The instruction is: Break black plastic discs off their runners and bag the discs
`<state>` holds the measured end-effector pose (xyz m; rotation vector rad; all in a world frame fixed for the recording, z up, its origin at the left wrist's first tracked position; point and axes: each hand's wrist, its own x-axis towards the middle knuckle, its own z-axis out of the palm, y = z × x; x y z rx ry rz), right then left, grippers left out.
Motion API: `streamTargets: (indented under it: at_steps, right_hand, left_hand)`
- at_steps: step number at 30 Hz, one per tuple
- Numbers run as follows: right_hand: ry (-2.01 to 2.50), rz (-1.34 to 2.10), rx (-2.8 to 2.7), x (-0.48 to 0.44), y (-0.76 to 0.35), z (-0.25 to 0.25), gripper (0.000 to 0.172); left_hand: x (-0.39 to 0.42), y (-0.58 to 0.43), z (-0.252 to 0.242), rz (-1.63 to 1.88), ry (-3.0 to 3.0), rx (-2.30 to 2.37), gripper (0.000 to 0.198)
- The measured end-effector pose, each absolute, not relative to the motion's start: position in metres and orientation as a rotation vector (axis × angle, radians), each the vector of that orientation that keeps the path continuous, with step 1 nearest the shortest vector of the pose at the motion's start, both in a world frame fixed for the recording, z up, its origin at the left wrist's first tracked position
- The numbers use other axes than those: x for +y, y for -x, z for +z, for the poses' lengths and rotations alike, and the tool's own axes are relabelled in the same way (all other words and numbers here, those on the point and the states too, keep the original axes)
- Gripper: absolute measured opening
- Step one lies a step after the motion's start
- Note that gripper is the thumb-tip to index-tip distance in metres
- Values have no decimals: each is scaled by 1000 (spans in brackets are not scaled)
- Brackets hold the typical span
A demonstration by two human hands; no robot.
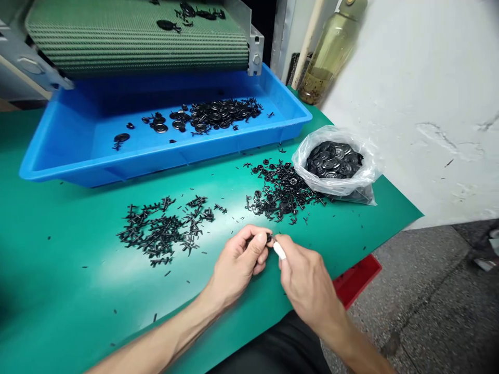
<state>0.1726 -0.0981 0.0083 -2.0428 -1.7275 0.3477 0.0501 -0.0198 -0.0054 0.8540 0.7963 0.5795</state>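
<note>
My left hand (240, 258) pinches a small black plastic part (268, 238) between thumb and fingers, low over the green table. Most of that part is hidden by the fingers. Closed around a small tool with a white grip (279, 250), my right hand (307, 280) brings its thin tip up to the part. The kind of tool cannot be made out. Just beyond my hands lies a pile of small round black parts (286, 189). Farther left is a heap of black branched plastic pieces (159, 234).
A blue tray (195, 150) with black parts stands under the end of a green conveyor belt (136, 47). At the right, a clear plastic bag (351, 187) holds black discs. Behind it are a bottle (327, 57) and a white wall. A red bin (358, 280) sits below the table edge.
</note>
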Motion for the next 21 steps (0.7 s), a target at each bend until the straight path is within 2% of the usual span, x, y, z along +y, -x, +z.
streamTargets:
  at_steps: [2, 8, 14, 21]
  right_hand:
    - [2072, 443, -1539, -95, -174, 2, 30]
    - [2146, 197, -1433, -77, -217, -6, 33]
    - [2098, 300, -1419, -63, -229, -3, 23]
    - [1761, 939, -1269, -80, -208, 17, 24]
  left_hand:
    - [-21, -51, -5, 626, -826, 838, 29]
    - [-16, -52, 3, 643, -642, 813, 28]
    - [-11, -50, 6, 601, -571, 763, 27]
    - [-14, -49, 1, 457, -736, 745, 29]
